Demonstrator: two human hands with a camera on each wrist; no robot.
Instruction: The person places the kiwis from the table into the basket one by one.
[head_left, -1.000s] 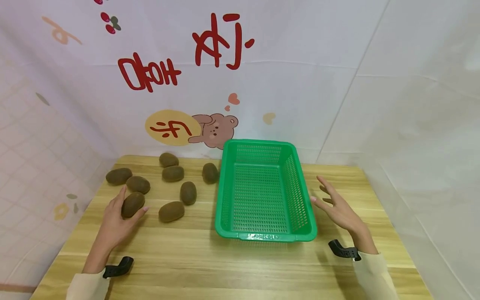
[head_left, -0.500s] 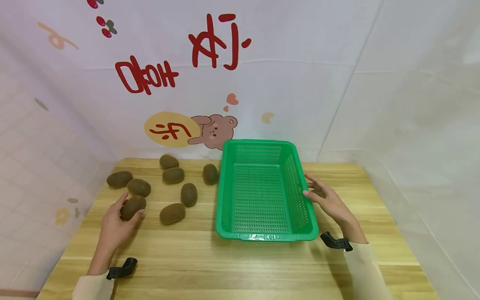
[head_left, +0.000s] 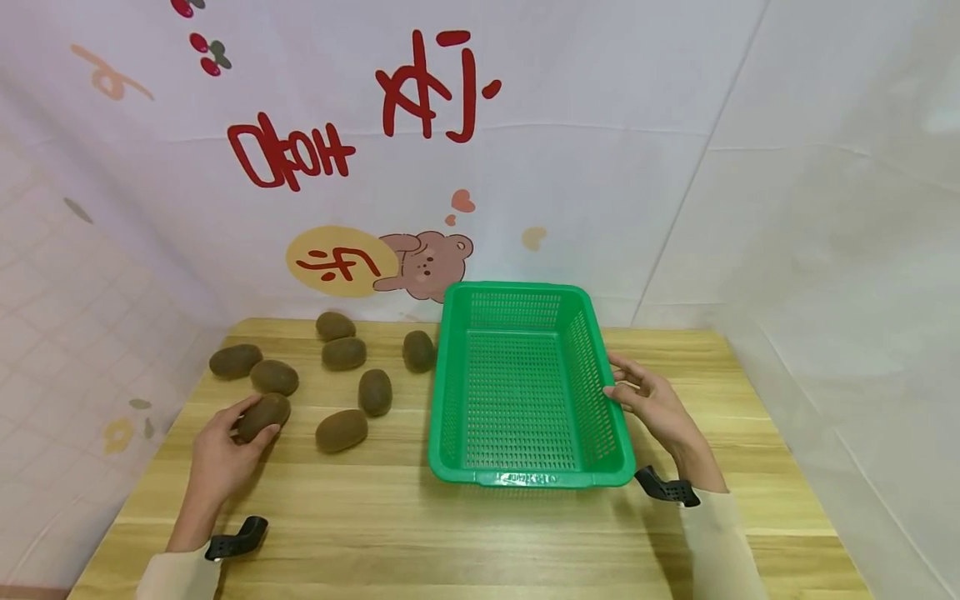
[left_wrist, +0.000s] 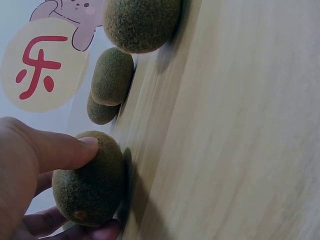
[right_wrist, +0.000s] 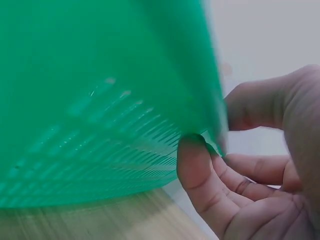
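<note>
In the head view, my left hand (head_left: 221,454) is at the left of the table, gripping a brown kiwifruit (head_left: 264,417) with the thumb on one side and fingers on the other. The left wrist view shows the thumb pressed on this kiwifruit (left_wrist: 90,185), which is at the wooden surface. On the right, my right hand (head_left: 663,412) holds the right rim of a green plastic basket (head_left: 531,479). Close up in the right wrist view, the thumb and fingers of the right hand (right_wrist: 260,190) are at the basket's rim, fingers partly under it. Nothing lies inside the basket.
Several more kiwifruits lie on the table, among them one (head_left: 274,377) beside the held fruit and one (head_left: 341,431) nearer the middle. A printed white wall cloth (head_left: 570,167) rises behind the wooden table (head_left: 390,542). Each wrist wears a black strap (head_left: 236,542).
My right hand has moved left from beside the basket and taken hold of its right rim. My left hand has stayed around the same kiwifruit, its fingers settling closer on it.
</note>
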